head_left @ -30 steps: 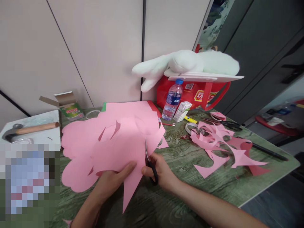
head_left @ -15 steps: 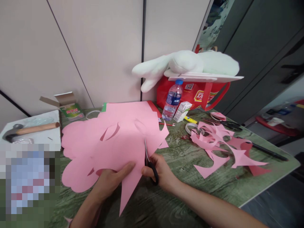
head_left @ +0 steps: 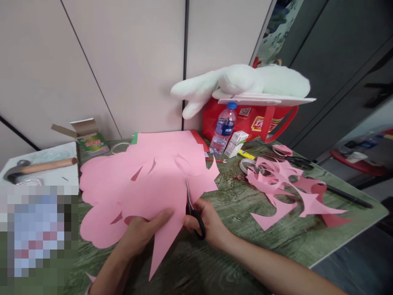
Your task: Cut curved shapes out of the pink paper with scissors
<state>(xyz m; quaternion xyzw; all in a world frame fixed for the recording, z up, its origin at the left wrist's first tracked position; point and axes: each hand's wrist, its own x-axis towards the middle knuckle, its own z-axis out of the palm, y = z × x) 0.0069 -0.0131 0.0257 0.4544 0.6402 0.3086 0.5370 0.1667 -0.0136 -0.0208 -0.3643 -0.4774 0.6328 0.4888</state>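
A large sheet of pink paper (head_left: 166, 196) spreads in front of me, with scalloped pink pieces (head_left: 100, 225) lying to its left. My left hand (head_left: 147, 229) grips the sheet's near edge, thumb on top and fingers hidden beneath. In my right hand (head_left: 205, 221) is a pair of black-handled scissors (head_left: 199, 223), fingers closed around the handles. The slim blades enter the sheet from its near right side and point away from me. A pointed strip of the paper hangs down between my hands.
Pink scraps (head_left: 276, 180) lie to the right, near another pair of scissors (head_left: 299, 160). Behind stand a water bottle (head_left: 223, 131), a small white box (head_left: 236, 143) and a red bag (head_left: 211, 116). A hammer (head_left: 46, 165) rests on a white board (head_left: 67, 153) at the left.
The pink sheet has shifted and bent slightly, its pointed strip swinging a little to the left. Both hands stay almost in place, still holding the paper and the scissors.
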